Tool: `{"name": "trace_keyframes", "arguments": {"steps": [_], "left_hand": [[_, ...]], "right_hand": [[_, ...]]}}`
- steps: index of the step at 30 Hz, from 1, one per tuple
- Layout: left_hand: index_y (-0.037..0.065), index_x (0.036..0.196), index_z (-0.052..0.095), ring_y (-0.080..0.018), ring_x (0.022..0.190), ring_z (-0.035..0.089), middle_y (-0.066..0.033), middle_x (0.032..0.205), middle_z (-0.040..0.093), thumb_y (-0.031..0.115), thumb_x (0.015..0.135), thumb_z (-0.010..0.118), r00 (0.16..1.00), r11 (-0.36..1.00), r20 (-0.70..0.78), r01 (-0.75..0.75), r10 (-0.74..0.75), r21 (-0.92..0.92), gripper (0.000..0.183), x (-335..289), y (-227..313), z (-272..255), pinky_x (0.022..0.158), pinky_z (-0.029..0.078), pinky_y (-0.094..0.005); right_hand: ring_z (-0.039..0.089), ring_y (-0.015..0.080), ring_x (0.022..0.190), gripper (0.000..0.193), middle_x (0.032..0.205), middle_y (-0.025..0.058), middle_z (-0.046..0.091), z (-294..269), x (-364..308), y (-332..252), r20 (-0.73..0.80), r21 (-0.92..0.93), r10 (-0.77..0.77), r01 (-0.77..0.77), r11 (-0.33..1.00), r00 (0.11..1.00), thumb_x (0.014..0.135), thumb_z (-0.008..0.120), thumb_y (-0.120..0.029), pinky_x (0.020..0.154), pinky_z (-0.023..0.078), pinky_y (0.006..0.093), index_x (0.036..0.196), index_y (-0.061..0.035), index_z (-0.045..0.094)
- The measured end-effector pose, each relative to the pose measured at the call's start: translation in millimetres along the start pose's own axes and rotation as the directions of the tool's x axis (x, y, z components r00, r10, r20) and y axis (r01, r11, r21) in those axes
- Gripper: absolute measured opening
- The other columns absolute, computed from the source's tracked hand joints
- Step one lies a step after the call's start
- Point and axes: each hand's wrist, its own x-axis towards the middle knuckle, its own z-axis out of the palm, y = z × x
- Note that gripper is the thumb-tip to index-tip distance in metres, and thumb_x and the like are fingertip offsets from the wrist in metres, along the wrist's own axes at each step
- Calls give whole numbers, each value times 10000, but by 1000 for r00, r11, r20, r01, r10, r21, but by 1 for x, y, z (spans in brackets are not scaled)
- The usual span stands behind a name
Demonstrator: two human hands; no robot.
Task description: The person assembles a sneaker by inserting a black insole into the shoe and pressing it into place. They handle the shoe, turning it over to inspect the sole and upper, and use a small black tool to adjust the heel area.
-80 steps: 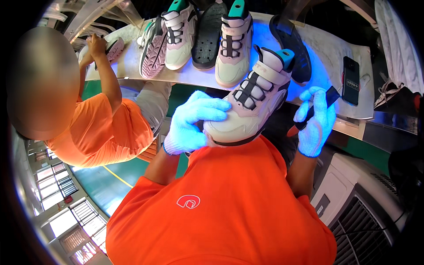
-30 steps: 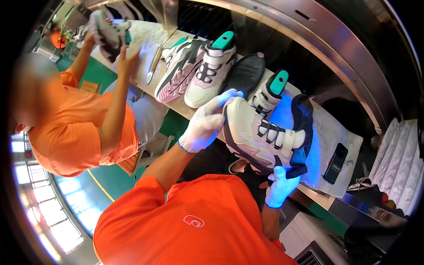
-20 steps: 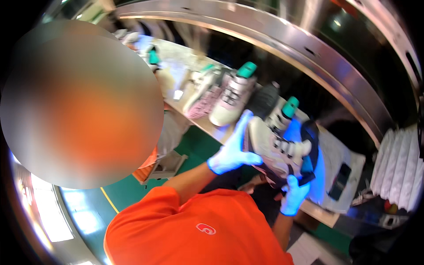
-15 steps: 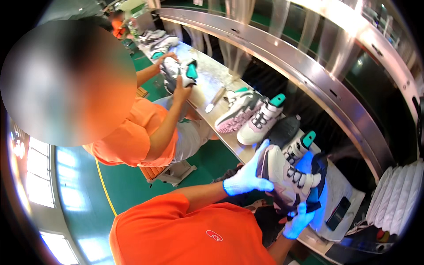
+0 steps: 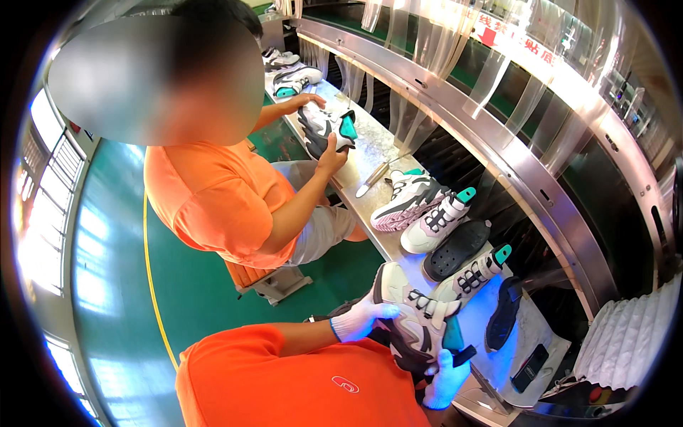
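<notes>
I hold a white, grey and black sneaker (image 5: 414,313) with black-edged straps and a teal-green insert in its opening, close in front of my body. My left hand (image 5: 359,320), in a white knit glove, is closed on the shoe's near side towards the toe. At its heel end my right hand (image 5: 448,377), gloved too and lit blue, grips the shoe beside a black tab. Just beyond stands a similar sneaker (image 5: 466,281) with a green insert. A black sole (image 5: 455,250) and a narrower dark sole (image 5: 504,314) lie by it on the bench.
More sneakers (image 5: 435,222) stand farther along the bench (image 5: 370,153), near a brush-like tool (image 5: 372,179). A co-worker in orange (image 5: 213,206) sits at left holding another shoe (image 5: 324,129). A phone (image 5: 530,368) lies at right. Behind runs a metal rail (image 5: 498,156) with clear strips.
The held sneaker has come left and nearer my body, both hands with it. The narrow dark sole on the bench now shows fully. My view has shifted.
</notes>
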Motion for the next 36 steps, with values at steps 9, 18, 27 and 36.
{"name": "trace_keyframes", "arguments": {"steps": [9,18,27,36], "left_hand": [[46,1592,492,-351,1419,620,-181,1533,631,331,1069,695,973,966,-129,165,-193,-200,629,-8,-19,-40,1215,495,-542],[27,1645,421,-426,1534,487,-210,1671,487,493,1146,555,962,947,-238,53,-133,-316,695,-5,-5,-2,1297,369,-641],[47,1617,469,-413,1530,496,-198,1656,525,469,1154,551,969,946,-199,81,-149,-315,632,-8,-5,-4,1312,347,-617],[25,1624,461,-393,1479,570,-197,1607,581,420,1160,508,963,956,-140,198,-231,-217,611,-19,-13,-13,1266,437,-568]], "right_hand": [[506,74,490,265,736,-14,624,11,-3,14,84,-88,219,-212,973,972,1032,703,-118,441,405,255,1287,-51,679],[594,88,562,280,834,10,670,26,24,-13,212,41,93,-104,994,973,1032,791,-283,515,483,248,1124,-36,697],[593,81,567,285,809,7,668,30,17,-19,202,71,128,-145,987,971,1046,770,-245,519,475,252,1197,-12,706],[593,76,548,401,874,45,743,-1,11,9,254,6,241,-251,968,937,995,779,-188,501,472,230,1336,-3,675]]}}
